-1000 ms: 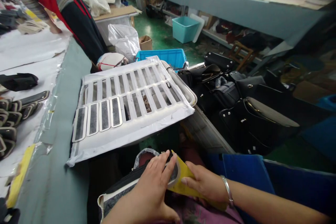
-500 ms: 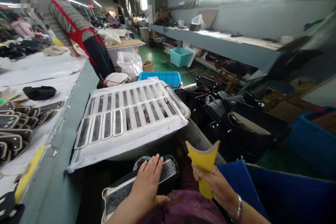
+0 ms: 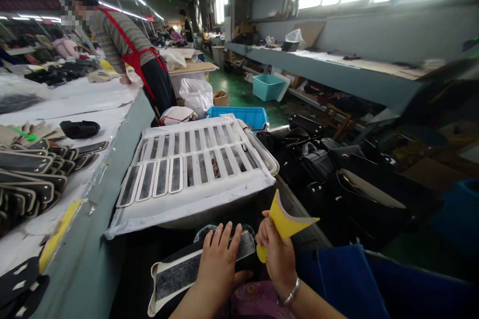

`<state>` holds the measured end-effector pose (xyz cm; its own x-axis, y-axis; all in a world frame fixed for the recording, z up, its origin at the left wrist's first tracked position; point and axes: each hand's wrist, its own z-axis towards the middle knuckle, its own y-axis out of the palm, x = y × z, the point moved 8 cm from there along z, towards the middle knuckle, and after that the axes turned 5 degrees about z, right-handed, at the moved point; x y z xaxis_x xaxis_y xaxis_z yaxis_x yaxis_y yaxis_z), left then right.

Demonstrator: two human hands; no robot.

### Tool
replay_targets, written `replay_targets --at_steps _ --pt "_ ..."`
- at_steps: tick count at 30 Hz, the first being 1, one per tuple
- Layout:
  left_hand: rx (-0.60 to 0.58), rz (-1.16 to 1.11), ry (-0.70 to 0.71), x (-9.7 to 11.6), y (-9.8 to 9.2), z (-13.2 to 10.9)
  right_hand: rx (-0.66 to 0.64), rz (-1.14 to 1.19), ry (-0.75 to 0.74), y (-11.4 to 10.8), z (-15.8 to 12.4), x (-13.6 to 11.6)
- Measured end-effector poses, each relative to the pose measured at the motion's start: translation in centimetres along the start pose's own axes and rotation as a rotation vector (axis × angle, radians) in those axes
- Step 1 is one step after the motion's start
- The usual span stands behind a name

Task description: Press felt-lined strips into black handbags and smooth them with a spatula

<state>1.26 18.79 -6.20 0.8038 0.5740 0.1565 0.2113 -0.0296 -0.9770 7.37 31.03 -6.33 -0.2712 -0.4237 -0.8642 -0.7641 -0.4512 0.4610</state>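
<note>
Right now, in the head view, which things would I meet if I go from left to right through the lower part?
Yellow edging strip, left hand, right hand holding the yellow tool, blue panel.

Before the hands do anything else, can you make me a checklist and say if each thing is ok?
1. Yellow tool held in the right hand: ok.
2. Tool's curved edge raised away from the dark panel: ok.
3. Left hand resting on the panel: ok.
4. Whole panel uncovered so you can see it all: not ok, the left hand hides its middle.
5. Panel stuck down firmly: cannot tell.
6. Four bordered strips side by side on the white rack: ok.
</note>
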Motion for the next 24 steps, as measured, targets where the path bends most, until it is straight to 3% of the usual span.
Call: replay_targets --at_steps 5,10,15,18,22,24 --pt "0.023 0.028 0.008 -0.1 0.1 0.4 -0.019 -0.155 -0.022 0.3 -0.3 0.9" --pt "0.037 0.015 0.037 0.1 0.6 0.5 -0.054 0.025 0.153 1.1 2.8 0.6" --pt "0.046 -0.008 0.037 -0.1 0.8 0.4 -0.083 0.117 0.092 2.5 5.1 -0.2" --pt "0.016 -0.018 0.043 -0.1 0.9 0.4 -0.143 0.057 0.107 3.2 4.9 1.1" --pt "-0.006 -0.006 0.022 -0.1 0.7 0.4 -0.175 -0.093 -0.01 3.3 4.1 1.1" --pt "-0.008 -0.001 0.015 0.0 0.6 0.4 -0.2 -0.092 0.031 3.5 4.2 1.2"
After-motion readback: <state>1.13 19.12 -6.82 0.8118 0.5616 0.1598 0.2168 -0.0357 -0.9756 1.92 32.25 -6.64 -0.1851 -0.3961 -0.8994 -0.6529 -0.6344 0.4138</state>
